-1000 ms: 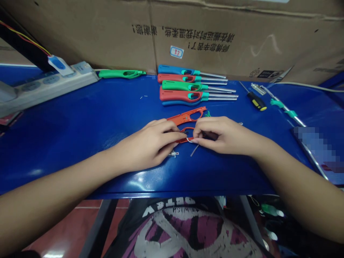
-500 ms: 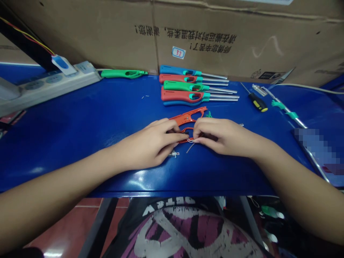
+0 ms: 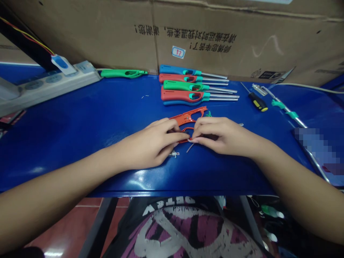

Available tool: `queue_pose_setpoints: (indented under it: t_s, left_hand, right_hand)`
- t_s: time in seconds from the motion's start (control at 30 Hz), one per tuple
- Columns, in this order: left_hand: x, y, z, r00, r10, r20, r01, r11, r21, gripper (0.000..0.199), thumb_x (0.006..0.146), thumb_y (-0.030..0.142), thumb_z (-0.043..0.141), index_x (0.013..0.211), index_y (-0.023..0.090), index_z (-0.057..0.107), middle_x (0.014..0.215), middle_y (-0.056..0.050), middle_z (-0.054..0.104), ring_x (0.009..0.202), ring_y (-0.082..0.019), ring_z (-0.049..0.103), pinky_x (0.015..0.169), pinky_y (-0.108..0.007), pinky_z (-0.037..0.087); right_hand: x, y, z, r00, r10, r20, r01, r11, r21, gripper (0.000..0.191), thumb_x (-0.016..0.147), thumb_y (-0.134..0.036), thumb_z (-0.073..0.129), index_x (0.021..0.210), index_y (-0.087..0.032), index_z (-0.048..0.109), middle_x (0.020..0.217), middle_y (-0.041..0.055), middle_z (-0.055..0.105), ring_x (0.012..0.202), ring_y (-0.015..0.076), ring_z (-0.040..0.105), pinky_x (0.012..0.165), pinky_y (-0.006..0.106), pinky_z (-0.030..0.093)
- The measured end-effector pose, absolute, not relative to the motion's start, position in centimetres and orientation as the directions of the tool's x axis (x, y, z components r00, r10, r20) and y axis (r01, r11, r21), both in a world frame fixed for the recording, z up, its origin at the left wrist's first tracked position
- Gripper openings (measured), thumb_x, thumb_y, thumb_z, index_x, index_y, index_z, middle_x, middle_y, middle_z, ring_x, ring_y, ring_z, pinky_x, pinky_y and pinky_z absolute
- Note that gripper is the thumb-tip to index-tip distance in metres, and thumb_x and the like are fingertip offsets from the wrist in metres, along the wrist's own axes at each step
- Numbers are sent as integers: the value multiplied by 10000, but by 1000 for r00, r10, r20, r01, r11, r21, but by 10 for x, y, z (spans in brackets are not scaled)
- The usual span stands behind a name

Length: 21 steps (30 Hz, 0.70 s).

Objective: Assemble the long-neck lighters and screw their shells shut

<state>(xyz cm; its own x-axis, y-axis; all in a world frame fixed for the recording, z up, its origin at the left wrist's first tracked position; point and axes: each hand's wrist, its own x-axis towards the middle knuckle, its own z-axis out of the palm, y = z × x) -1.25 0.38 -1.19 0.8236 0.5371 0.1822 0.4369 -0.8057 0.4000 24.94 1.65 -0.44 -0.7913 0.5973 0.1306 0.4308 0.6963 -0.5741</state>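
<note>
My left hand (image 3: 158, 143) is closed on a red lighter shell half (image 3: 186, 129), whose looped trigger opening shows between my hands. My right hand (image 3: 224, 138) pinches thin wires (image 3: 189, 140) at the lower edge of that shell, its fingertips close to my left index finger. A thin loose strand (image 3: 190, 147) slants down from there. Just behind my fingers lies another orange-red shell half (image 3: 185, 117), with a bit of green (image 3: 208, 114) at its right end. A small metal part (image 3: 175, 154) sticks out from under my left hand.
Several assembled lighters (image 3: 182, 95) lie in a stack before a cardboard box (image 3: 107, 39). A green handle (image 3: 120, 73) sits near the power strip (image 3: 53, 80) at left. To the right are a screwdriver (image 3: 258, 102), a metal rod (image 3: 298, 120) with green tape and a dark flat device (image 3: 317, 152).
My right fingertips have shifted very slightly left along the wires, nearer to my left index finger. The rest looks the same.
</note>
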Motion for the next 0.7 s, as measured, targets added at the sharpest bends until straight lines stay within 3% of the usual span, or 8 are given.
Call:
queue_pose_setpoints:
  t_s: [0.3,0.5,0.7]
  left_hand:
    - [-12,3,-11,832,530,164,437,-807,396,371,1036,181,439,1338,167,654,1131,-137,597,1039,-254,562,942,-415,497]
    - [-11,4,-10,827,538,165,434,-796,422,333,1030,183,440,1280,155,659,1111,-134,594,1031,-257,566,945,-418,495]
    - [-11,3,-9,832,529,166,437,-810,391,308,1017,165,450,1236,142,665,1111,-131,591,1042,-255,573,962,-410,487]
  right_hand:
    - [248,15,-7,-795,597,106,468,715,-519,105,986,-274,614,955,-188,665,991,43,658,854,153,616,736,288,439]
    - [244,15,-8,-759,633,152,484,705,-518,110,999,-261,586,926,-180,584,903,16,595,773,130,521,680,263,396]
    - [241,16,-9,-723,670,168,491,670,-557,149,944,-240,678,819,-182,622,730,-26,565,679,110,491,648,252,374]
